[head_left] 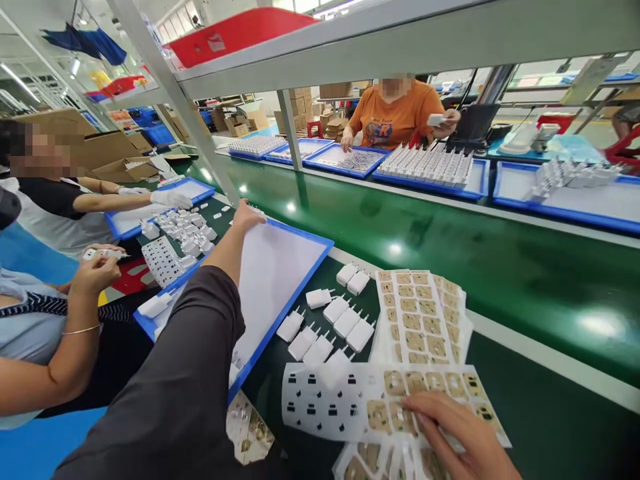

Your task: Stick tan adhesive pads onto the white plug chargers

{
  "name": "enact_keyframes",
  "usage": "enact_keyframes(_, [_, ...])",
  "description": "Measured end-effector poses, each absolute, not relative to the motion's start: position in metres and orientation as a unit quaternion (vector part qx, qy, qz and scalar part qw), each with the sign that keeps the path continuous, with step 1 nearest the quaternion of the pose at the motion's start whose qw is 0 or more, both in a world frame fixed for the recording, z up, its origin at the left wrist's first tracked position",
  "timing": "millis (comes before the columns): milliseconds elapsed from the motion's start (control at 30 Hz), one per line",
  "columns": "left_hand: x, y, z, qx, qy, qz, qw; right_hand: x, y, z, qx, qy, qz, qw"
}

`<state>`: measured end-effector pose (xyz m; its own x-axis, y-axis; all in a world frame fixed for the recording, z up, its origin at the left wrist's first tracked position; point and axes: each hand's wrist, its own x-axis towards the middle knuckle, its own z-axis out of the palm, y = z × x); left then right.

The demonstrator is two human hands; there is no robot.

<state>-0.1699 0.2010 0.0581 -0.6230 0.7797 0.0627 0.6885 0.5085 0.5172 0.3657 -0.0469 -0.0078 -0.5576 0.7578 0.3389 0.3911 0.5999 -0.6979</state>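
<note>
green belt point(500, 260) ran across a bright workshop, beneath a pale overhead shelf point(360, 57) with a red bin point(240, 35) on it. the person's right hand point(457, 430) lay over a partly peeled label sheet point(323, 393), its fingers together at the sheet's tan half; whether the thumb pinched from beneath, i could not tell. the left hand point(247, 217), at the end of a dark sleeve point(185, 360), reached to the far end of a blue-rimmed tray point(277, 260), near small white pieces; its fingertips were too hidden to say whether they gripped anything. between tray and sheet, white plug adapters point(347, 323) lay in a loose cluster, pins mostly pointing up and right. just beyond the sheet was a stack of tan label sheets point(415, 313). to the left, a co-worker's hands point(97, 270) held a white piece, and past them white gloves point(173, 198) rested by another tray. across the belt, a person in an orange shirt point(390, 117) held up a white block point(437, 120) behind trays of upright adapters point(425, 163). cardboard boxes point(300, 103) stood farther back.
</note>
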Motion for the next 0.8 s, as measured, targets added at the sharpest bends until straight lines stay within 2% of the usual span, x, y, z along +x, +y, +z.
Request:
enact_keyframes(167, [-0.151,0.157,0.126,0.502,0.814,0.279,0.086,0.358,-0.049,-0.014,-0.343,-0.861,0.213,0.309])
enact_keyframes(267, [-0.104,0.079,0.155,0.638,0.713,0.282,0.065,0.359,-0.046,-0.020,-0.361,-0.864,0.162,0.312])
enact_keyframes(333, [-0.058,0.010,0.156,0.701,0.636,0.314,0.075,0.361,-0.045,-0.020,-0.377,-0.855,0.158,0.319])
enact_keyframes(400, [-0.010,-0.056,0.139,0.728,0.575,0.354,0.114,0.362,-0.048,-0.013,-0.386,-0.846,0.175,0.324])
enact_keyframes(533, [0.068,-0.135,0.073,0.695,0.530,0.373,0.312,0.355,-0.068,0.013,-0.341,-0.858,0.249,0.292])
enact_keyframes(667, [0.124,-0.147,0.020,0.618,0.534,0.394,0.421,0.352,-0.096,0.029,-0.272,-0.886,0.286,0.243])
enact_keyframes(800, [0.168,-0.144,0.003,0.586,0.523,0.416,0.458,0.366,-0.116,0.015,-0.290,-0.892,0.246,0.245])
